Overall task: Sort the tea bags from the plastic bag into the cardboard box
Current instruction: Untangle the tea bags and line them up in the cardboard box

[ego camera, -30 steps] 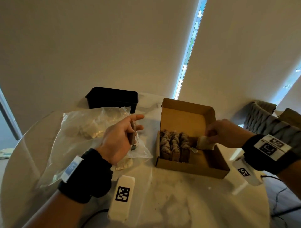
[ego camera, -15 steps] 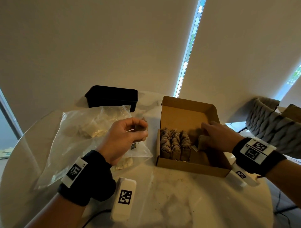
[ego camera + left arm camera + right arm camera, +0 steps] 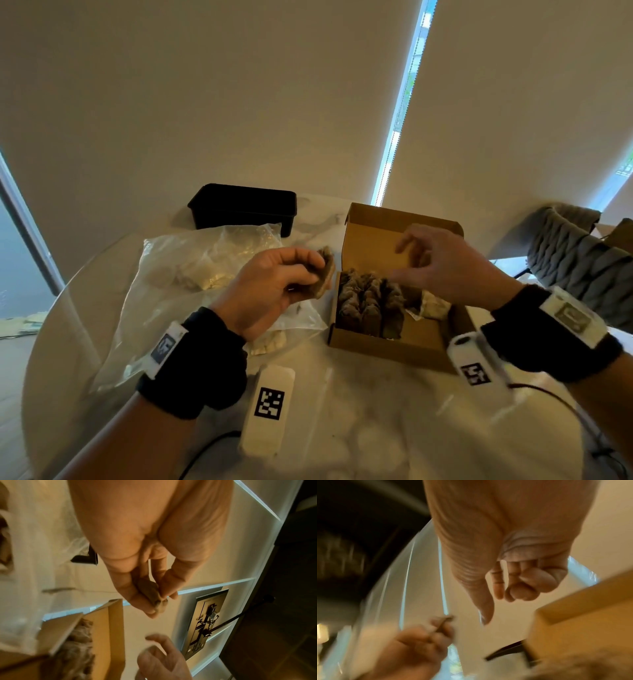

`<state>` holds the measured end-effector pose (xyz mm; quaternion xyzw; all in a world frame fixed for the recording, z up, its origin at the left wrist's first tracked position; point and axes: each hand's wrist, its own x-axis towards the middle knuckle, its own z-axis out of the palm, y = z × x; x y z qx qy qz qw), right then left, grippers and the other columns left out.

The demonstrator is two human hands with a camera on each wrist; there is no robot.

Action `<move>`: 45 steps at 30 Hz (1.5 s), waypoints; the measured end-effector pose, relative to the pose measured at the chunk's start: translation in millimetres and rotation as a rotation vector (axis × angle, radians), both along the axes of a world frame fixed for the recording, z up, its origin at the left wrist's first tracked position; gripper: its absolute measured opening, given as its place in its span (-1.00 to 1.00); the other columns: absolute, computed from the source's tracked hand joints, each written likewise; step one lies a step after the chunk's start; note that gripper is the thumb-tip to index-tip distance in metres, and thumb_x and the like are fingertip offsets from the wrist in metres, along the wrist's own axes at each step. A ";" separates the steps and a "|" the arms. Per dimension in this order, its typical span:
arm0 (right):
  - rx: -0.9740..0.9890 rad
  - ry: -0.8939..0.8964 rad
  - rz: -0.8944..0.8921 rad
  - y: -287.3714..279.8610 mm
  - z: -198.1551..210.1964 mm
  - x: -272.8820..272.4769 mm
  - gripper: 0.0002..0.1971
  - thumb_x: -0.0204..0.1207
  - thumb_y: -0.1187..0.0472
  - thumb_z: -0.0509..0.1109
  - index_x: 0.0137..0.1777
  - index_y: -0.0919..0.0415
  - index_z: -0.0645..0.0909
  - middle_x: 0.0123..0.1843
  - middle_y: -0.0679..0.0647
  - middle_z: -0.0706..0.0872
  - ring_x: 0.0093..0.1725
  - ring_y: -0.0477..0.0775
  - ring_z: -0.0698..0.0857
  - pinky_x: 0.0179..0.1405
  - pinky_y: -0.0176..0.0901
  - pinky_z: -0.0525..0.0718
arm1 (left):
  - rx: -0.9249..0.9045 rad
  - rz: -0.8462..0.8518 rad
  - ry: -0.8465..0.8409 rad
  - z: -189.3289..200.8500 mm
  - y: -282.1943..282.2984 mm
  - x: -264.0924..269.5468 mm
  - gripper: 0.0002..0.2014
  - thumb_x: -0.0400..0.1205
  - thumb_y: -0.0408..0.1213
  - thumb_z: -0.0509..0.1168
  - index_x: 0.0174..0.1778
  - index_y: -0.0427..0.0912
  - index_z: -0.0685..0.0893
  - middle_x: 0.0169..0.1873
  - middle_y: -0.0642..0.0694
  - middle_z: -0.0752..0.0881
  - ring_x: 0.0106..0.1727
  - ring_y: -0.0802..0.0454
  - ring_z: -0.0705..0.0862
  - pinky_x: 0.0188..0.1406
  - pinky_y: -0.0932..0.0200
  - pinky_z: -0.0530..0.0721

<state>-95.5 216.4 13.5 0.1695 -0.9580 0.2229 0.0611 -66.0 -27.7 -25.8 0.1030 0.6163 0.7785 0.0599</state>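
My left hand (image 3: 317, 272) pinches a brown tea bag (image 3: 326, 270) between thumb and fingers, just left of the open cardboard box (image 3: 394, 346). The left wrist view shows that tea bag (image 3: 152, 593) held at the fingertips. My right hand (image 3: 407, 263) hovers over the box with loosely curled fingers and holds nothing; the right wrist view shows its empty fingers (image 3: 513, 592). Rows of brown tea bags (image 3: 366, 301) stand in the box's left half, and a pale tea bag (image 3: 433, 306) lies beside them. The clear plastic bag (image 3: 178, 308) lies to the left with several tea bags (image 3: 205, 277) inside.
A black container (image 3: 243, 209) stands behind the plastic bag. A white tagged block (image 3: 269, 407) with a cable lies on the round white table (image 3: 359, 428) near me. A grey chair (image 3: 575, 260) stands off the table's right side. One pale tea bag (image 3: 269, 344) lies by my left wrist.
My right hand has let go of the pale tea bag in the box and risen toward the left. My left hand has carried its tea bag right, close to the box.
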 end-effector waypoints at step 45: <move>0.026 -0.008 0.142 -24.4 36.8 37.5 -0.85 0.47 0.19 0.51 -0.21 -0.09 0.64 -0.22 -0.16 0.75 -0.21 -0.29 0.72 -0.20 -0.37 0.62 | -1.156 0.083 0.318 8.7 -89.2 59.1 -0.89 0.43 -0.05 0.51 -0.19 0.22 0.73 0.15 0.32 0.52 -0.06 0.22 0.60 -0.09 0.37 0.57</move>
